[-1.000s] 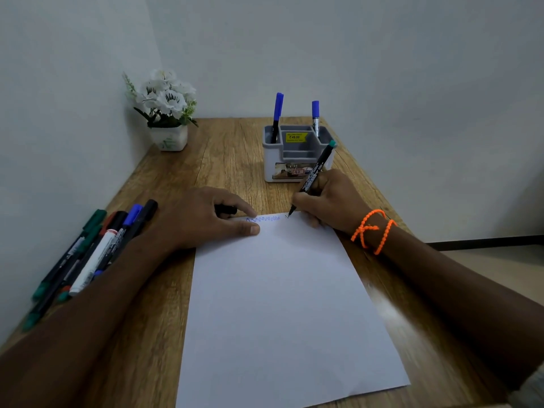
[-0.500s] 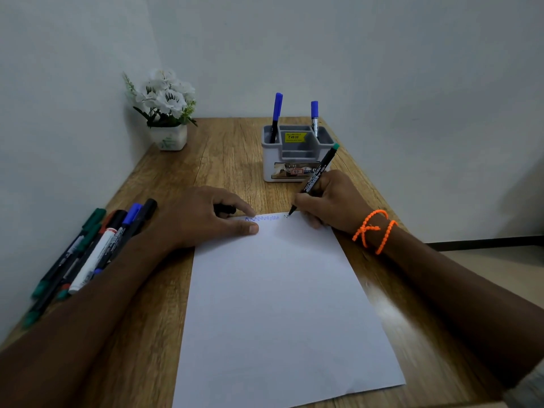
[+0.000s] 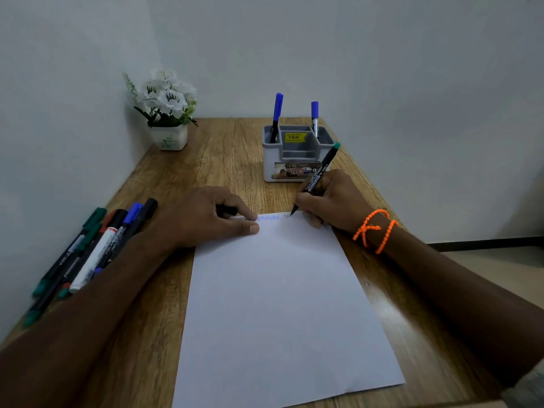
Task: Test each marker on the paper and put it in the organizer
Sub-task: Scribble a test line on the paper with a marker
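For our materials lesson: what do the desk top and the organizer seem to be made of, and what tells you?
Desk top: wood or wood-look laminate, semi-gloss; grain lines and a soft sheen show. Organizer: likely moulded plastic, matte grey and white; smooth walls, rounded corners.

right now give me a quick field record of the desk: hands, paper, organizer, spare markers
right hand: grips a marker, tip on the paper's top edge
left hand: holds a black cap, fingers pressing on the paper
paper marks: blue scribble, small dark zigzag beside it
organizer: two blue-capped markers standing in back compartments
spare markers: loose pile on the desk's left edge
flower pot: back left corner
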